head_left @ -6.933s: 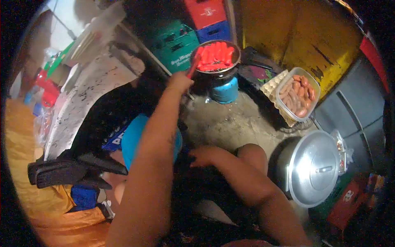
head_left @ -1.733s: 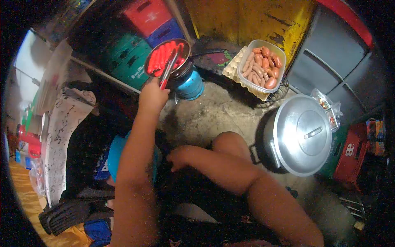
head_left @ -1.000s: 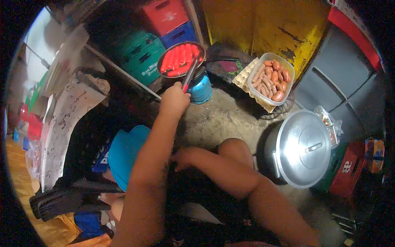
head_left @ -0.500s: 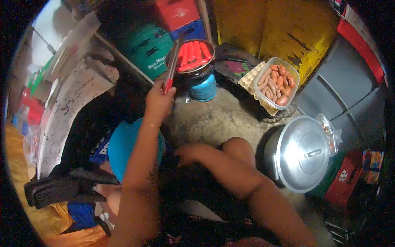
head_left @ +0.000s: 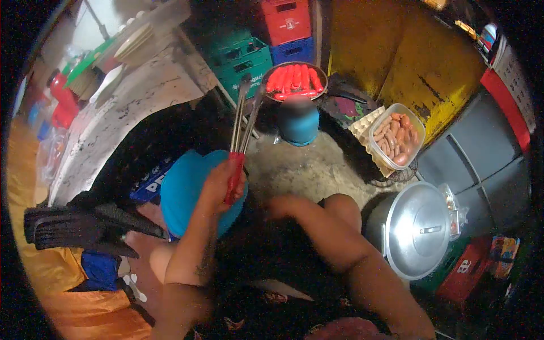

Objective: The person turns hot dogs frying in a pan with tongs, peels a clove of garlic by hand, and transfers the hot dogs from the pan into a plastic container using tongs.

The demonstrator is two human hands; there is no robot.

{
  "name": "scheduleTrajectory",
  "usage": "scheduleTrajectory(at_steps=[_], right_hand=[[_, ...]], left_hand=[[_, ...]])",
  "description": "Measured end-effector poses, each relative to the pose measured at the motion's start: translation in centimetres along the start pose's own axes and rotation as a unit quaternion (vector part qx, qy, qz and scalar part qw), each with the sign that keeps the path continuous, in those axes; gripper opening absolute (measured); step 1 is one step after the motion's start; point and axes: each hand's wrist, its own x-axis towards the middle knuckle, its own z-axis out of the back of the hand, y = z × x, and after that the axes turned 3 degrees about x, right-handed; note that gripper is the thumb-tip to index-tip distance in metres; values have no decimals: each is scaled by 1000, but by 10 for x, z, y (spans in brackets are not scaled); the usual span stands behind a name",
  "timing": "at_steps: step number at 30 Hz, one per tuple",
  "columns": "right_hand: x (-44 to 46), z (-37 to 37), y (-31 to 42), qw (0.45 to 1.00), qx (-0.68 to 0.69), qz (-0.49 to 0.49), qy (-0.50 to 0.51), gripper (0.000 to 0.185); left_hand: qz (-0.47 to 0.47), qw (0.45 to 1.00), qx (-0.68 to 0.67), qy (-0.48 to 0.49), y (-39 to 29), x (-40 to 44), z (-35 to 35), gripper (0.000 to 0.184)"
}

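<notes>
Tongs (head_left: pixel 238 161) are pointing up and forward from the left hand (head_left: pixel 222 184), whose fingers are gripping the red handles while the metal arms are spreading apart, pinching nothing. The right hand (head_left: pixel 283 208) is hanging in shadow near the right knee (head_left: pixel 343 211), too blurred for me to tell how its fingers are set. Red sausages (head_left: pixel 294 77) are lying crowded in the pan (head_left: pixel 325 79), one of them sitting crosswise along the near side, and that is where I'm sensing trouble: a careless nudge could be rolling it over the low rim. The pan is perching above a blue gas canister (head_left: pixel 300 127) that looks narrow for it (I'm wincing a little, standing this close), so a bump to the black handle (head_left: pixel 354 97) could be tipping everything onto the floor (head_left: pixel 306 170). If left too long on one side, the sausages could be scorching underneath, where nobody is seeing. With the tongs gaping that wide, one tip could be catching the pan's edge. Over to the right, a clear container (head_left: pixel 420 131) of paler sausages (head_left: pixel 398 136) is sitting open on an egg tray (head_left: pixel 365 123); a stray push could be spilling it.
</notes>
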Motion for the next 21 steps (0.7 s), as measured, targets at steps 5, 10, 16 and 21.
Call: scheduleTrajectory(at_steps=[5, 10, 16, 21], right_hand=[[-21, 7, 6, 1000, 7, 29, -11, 63], [-32, 4, -1, 999, 0, 38, -37, 62], [-18, -21, -42, 994, -5, 106, -3, 58], [-102, 43, 63, 996, 74, 0, 55, 56]], left_hand=[[34, 994, 101, -15, 0, -33, 17, 29], [75, 955, 287, -13, -22, -64, 30, 27], [34, 971, 234, -38, -14, -82, 60, 30], [16, 978, 208, -19, -16, -86, 71, 33]])
